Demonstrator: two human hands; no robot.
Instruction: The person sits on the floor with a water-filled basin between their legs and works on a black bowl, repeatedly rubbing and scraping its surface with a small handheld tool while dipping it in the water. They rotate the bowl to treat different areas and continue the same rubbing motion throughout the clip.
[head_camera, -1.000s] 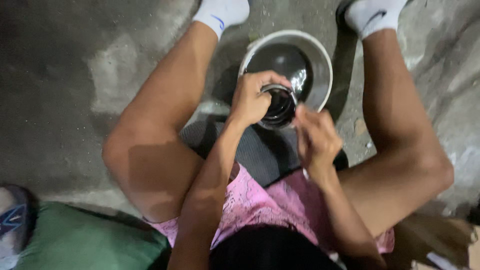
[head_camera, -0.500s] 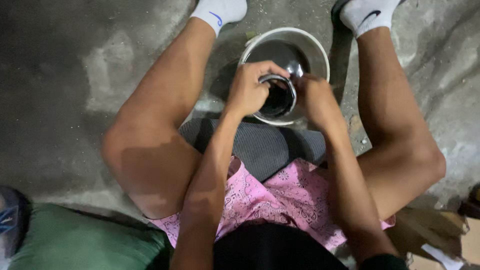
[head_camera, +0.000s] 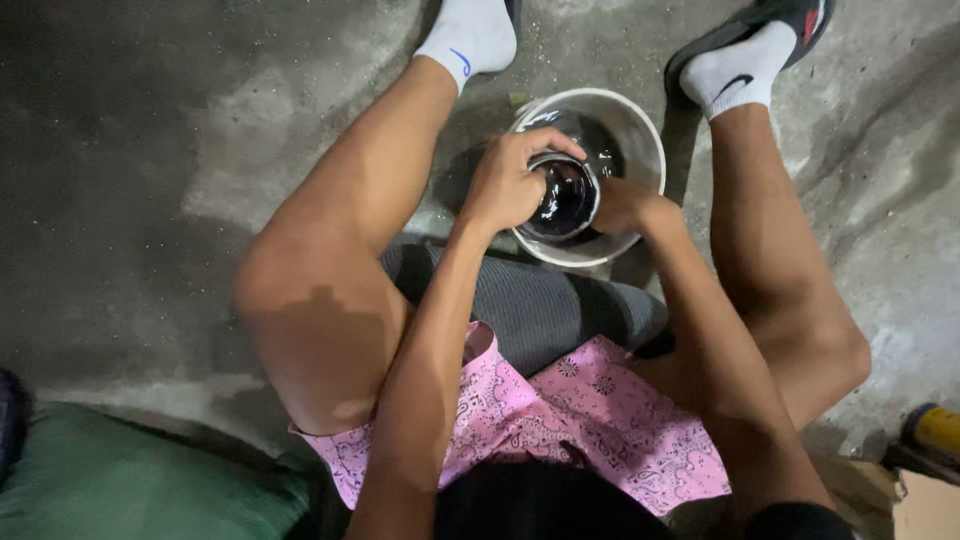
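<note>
The left hand (head_camera: 508, 186) is curled closed around the rim of a small round dark glossy cup (head_camera: 563, 197), fingers wrapped over its far edge and thumb on the near side, holding it tilted so its open mouth faces the camera. The cup's wall looks smooth and wet, with a bright ring of reflected light at the lip and a shiny black interior. The right hand (head_camera: 622, 203) sits just right of the cup, touching its side; its fingers are folded in under the cup, and how far they close cannot be told.

Both hands hold the cup over a larger round white basin (head_camera: 648, 140), smooth-walled like plastic or enamel, with dark liquid glinting inside. The basin stands on the rough grey concrete floor (head_camera: 180, 150), which is mottled with lighter scuffed patches, between the person's 2 bare legs. Farther off, 2 white ribbed socks (head_camera: 745, 70) show, the right one in a dark slide sandal (head_camera: 790, 20).

Nearer, a grey ribbed fabric pad (head_camera: 540, 310) lies under the thighs, and pink paisley-print shorts (head_camera: 580, 420) cover the lap. A green cushion-like thing (head_camera: 130, 485) rests at the near left, and a yellow cylindrical object (head_camera: 935, 430) at the near right edge.
</note>
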